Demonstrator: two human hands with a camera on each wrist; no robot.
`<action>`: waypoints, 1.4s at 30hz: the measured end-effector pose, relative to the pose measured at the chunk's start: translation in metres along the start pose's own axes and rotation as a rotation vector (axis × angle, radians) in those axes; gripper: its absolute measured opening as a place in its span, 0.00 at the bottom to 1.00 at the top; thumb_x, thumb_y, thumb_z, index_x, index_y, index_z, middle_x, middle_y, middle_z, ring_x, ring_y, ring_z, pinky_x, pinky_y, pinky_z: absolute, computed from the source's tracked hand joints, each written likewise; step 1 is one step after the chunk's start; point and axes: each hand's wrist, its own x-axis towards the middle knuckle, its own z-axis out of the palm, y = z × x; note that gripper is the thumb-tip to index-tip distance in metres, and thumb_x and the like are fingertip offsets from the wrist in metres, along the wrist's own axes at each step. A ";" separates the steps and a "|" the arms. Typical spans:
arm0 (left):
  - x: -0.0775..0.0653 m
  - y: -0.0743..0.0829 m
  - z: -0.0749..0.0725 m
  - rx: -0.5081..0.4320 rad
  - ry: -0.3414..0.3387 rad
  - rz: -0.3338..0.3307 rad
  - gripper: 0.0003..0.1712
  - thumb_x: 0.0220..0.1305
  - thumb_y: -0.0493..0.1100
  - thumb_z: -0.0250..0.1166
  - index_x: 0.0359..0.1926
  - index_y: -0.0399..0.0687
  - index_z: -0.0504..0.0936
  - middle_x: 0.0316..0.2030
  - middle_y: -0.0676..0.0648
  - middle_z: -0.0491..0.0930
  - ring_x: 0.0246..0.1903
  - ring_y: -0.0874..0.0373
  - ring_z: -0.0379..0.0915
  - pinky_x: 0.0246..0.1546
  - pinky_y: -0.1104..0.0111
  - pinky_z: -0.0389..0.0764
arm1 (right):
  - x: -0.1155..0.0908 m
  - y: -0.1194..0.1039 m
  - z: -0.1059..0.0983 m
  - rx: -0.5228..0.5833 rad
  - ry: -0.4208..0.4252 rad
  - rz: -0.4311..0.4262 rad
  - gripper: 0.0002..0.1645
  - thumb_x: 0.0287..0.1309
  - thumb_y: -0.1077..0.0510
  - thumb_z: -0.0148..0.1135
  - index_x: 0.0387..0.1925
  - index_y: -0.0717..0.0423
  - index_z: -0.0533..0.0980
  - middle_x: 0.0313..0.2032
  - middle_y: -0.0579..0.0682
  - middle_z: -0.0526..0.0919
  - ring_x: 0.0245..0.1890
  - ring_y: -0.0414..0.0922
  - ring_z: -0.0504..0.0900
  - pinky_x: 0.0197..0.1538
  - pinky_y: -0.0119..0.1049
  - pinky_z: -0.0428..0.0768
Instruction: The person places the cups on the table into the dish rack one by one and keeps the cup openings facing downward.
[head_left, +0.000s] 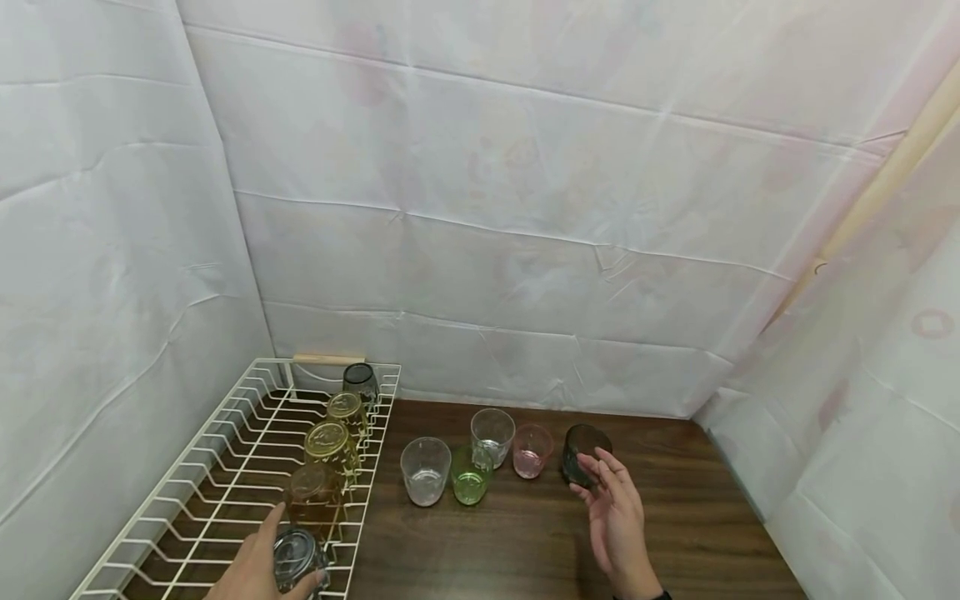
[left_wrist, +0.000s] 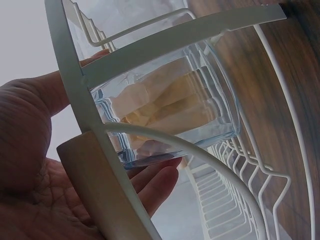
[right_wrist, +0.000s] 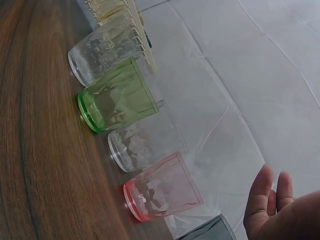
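Note:
At the near end of the white wire rack (head_left: 225,492), my left hand (head_left: 247,571) grips a bluish clear glass tumbler (head_left: 294,552) that is bottom up. Thumb and fingers lie on opposite sides of it; in the left wrist view the rack's frame crosses in front of the tumbler (left_wrist: 165,100). My right hand (head_left: 617,525) is by a dark grey glass (head_left: 579,440) on the wooden table, fingers loosely bent and holding nothing. In the right wrist view, that hand (right_wrist: 270,210) appears apart from the dark glass (right_wrist: 215,231), mostly cut off by the frame's edge.
An amber glass (head_left: 311,487), two yellow glasses (head_left: 330,442) and a dark glass (head_left: 360,379) stand upside down along the rack's right side. Upright on the table are two clear glasses (head_left: 426,475), a green glass (head_left: 470,487) and a pink glass (head_left: 529,457). White sheeting (head_left: 480,250) encloses the table.

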 end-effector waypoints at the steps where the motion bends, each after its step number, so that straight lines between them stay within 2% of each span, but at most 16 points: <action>1: 0.000 0.000 0.000 0.001 0.003 0.000 0.73 0.53 0.70 0.79 0.77 0.25 0.50 0.56 0.15 0.73 0.51 0.24 0.81 0.42 0.41 0.88 | 0.000 0.000 0.000 0.000 0.000 0.002 0.23 0.87 0.47 0.44 0.70 0.55 0.60 0.56 0.38 0.84 0.59 0.38 0.76 0.55 0.32 0.85; 11: -0.003 0.005 -0.003 -0.015 0.005 0.006 0.73 0.55 0.70 0.78 0.77 0.23 0.51 0.58 0.13 0.72 0.55 0.21 0.78 0.45 0.40 0.88 | 0.002 0.001 -0.002 0.003 0.018 -0.016 0.20 0.86 0.50 0.47 0.68 0.54 0.64 0.52 0.37 0.85 0.56 0.37 0.78 0.53 0.32 0.85; 14: -0.004 0.006 -0.002 -0.009 0.012 -0.003 0.73 0.55 0.71 0.77 0.77 0.23 0.51 0.58 0.13 0.71 0.53 0.21 0.79 0.41 0.41 0.88 | 0.003 0.000 -0.002 -0.005 0.061 -0.022 0.19 0.85 0.51 0.49 0.66 0.55 0.66 0.51 0.37 0.87 0.55 0.37 0.80 0.52 0.33 0.86; 17: -0.006 0.006 -0.001 -0.002 0.021 -0.020 0.73 0.56 0.74 0.75 0.77 0.23 0.51 0.58 0.12 0.71 0.50 0.22 0.81 0.37 0.43 0.88 | 0.006 -0.001 -0.001 -0.073 0.119 -0.052 0.20 0.84 0.51 0.52 0.66 0.58 0.68 0.50 0.38 0.87 0.55 0.37 0.82 0.50 0.32 0.86; 19: -0.006 0.007 -0.001 0.001 0.026 -0.035 0.73 0.57 0.76 0.73 0.78 0.23 0.52 0.59 0.13 0.70 0.49 0.22 0.81 0.37 0.43 0.87 | 0.009 -0.002 0.000 -0.167 0.151 -0.088 0.22 0.83 0.52 0.53 0.67 0.62 0.69 0.51 0.38 0.86 0.55 0.36 0.82 0.50 0.31 0.85; 21: -0.006 0.007 -0.001 0.000 0.028 -0.044 0.72 0.59 0.78 0.69 0.78 0.24 0.53 0.60 0.13 0.70 0.50 0.22 0.81 0.37 0.43 0.87 | 0.012 -0.003 -0.001 -0.308 0.168 -0.133 0.22 0.83 0.54 0.54 0.66 0.64 0.70 0.53 0.42 0.85 0.54 0.32 0.81 0.51 0.27 0.84; 24: -0.005 0.008 -0.002 -0.008 0.035 -0.041 0.71 0.62 0.79 0.65 0.78 0.24 0.53 0.61 0.14 0.70 0.49 0.23 0.81 0.36 0.43 0.87 | 0.017 -0.006 -0.003 -0.549 0.168 -0.193 0.20 0.81 0.56 0.57 0.65 0.64 0.74 0.57 0.48 0.84 0.52 0.32 0.78 0.50 0.24 0.79; 26: -0.004 0.007 -0.002 -0.016 0.047 -0.027 0.70 0.63 0.79 0.64 0.78 0.24 0.54 0.61 0.15 0.71 0.50 0.23 0.81 0.37 0.43 0.87 | 0.022 -0.008 -0.006 -0.700 0.147 -0.212 0.21 0.80 0.54 0.59 0.65 0.60 0.76 0.61 0.53 0.81 0.53 0.36 0.76 0.49 0.26 0.77; 30: -0.005 0.007 -0.004 -0.026 0.101 -0.001 0.67 0.65 0.77 0.65 0.78 0.25 0.56 0.59 0.16 0.73 0.54 0.21 0.78 0.44 0.39 0.87 | 0.036 -0.011 -0.014 -0.920 0.049 -0.217 0.30 0.78 0.46 0.63 0.72 0.55 0.72 0.70 0.59 0.74 0.64 0.52 0.72 0.60 0.44 0.78; 34: -0.009 0.008 -0.005 -0.038 0.179 0.017 0.65 0.64 0.75 0.67 0.78 0.27 0.58 0.60 0.16 0.72 0.56 0.20 0.76 0.53 0.34 0.82 | 0.055 -0.010 -0.021 -1.125 -0.054 -0.225 0.43 0.73 0.44 0.68 0.79 0.58 0.63 0.77 0.65 0.65 0.79 0.66 0.60 0.74 0.68 0.68; 38: -0.012 0.009 -0.006 -0.060 0.241 0.027 0.61 0.68 0.72 0.66 0.79 0.28 0.58 0.65 0.15 0.68 0.59 0.17 0.72 0.59 0.28 0.75 | 0.070 -0.007 -0.025 -1.303 -0.122 -0.198 0.53 0.69 0.45 0.72 0.82 0.62 0.57 0.81 0.70 0.57 0.82 0.71 0.52 0.77 0.77 0.58; 42: -0.012 0.010 -0.008 -0.078 0.234 0.009 0.58 0.73 0.70 0.61 0.80 0.27 0.56 0.69 0.14 0.64 0.64 0.15 0.67 0.62 0.24 0.70 | 0.082 -0.005 -0.025 -1.430 -0.161 -0.160 0.57 0.64 0.44 0.75 0.82 0.64 0.56 0.81 0.72 0.56 0.81 0.74 0.52 0.74 0.81 0.59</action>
